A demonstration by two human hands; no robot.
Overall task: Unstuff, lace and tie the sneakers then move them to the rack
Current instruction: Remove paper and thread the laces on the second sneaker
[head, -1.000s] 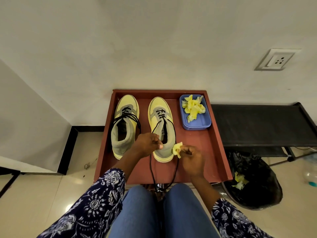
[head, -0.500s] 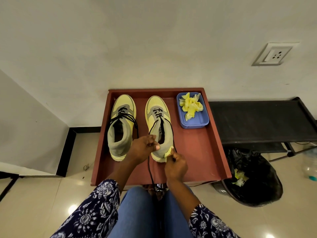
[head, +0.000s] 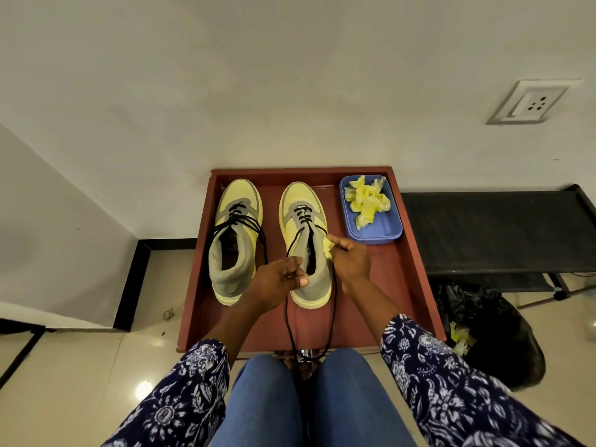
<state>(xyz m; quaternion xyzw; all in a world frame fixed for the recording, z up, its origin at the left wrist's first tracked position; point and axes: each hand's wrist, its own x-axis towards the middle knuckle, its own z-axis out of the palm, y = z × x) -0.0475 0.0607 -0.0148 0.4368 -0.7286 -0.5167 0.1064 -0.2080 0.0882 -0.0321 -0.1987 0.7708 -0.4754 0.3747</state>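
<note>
Head view: two yellow-and-grey sneakers sit side by side, toes to the wall, on a red-brown tray (head: 416, 285). Left sneaker (head: 235, 240) looks emptied, laces loose. Left hand (head: 277, 280) pinches the collar of the right sneaker (head: 306, 240), steadying it. Right hand (head: 350, 261) is closed on a yellow paper wad (head: 328, 248) at the shoe's opening; hands near, not touching. Blue bin (head: 385, 229) beside the shoe holds more yellow paper. Step judged: unstuffing, nearly done. Whether more stuffing remains inside is possibly hidden by shadow. Next: drop wad in bin, then thread the black lace (head: 288, 317), trailing off the tray's near edge. Black rack (head: 490, 233) stands empty.
</note>
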